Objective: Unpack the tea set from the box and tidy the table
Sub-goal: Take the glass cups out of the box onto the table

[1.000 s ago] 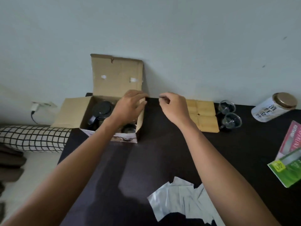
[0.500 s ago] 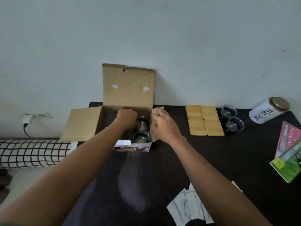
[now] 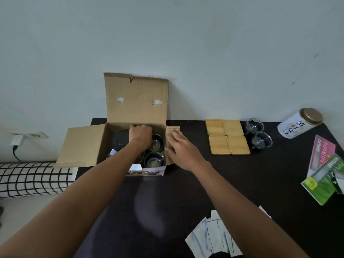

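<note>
An open cardboard box (image 3: 119,146) stands at the far left of a dark table (image 3: 223,183), its rear flap upright against the wall and its left flap folded outward. Inside lie a dark round-lidded pot (image 3: 121,139) at the left and two glass cups (image 3: 154,152) at the right, one behind the other. The left hand (image 3: 140,134) reaches down into the box, fingers curled near the rear wall; whether they close on anything cannot be told. The right hand (image 3: 181,148) lies flat and spread on the box's right flap (image 3: 172,130), pressing it outward, gripping nothing. Right of the box, four wooden coasters (image 3: 227,136) lie in a two-by-two block, edges touching. Just beside them sit two more glass cups (image 3: 257,135). Farther right a white tin (image 3: 296,125) with a gold lid is seen tilted, and near the table's right edge lie a pink packet (image 3: 322,151) and a green packet (image 3: 320,185), overlapping. White sachets (image 3: 212,237) are scattered at the near edge.
</note>
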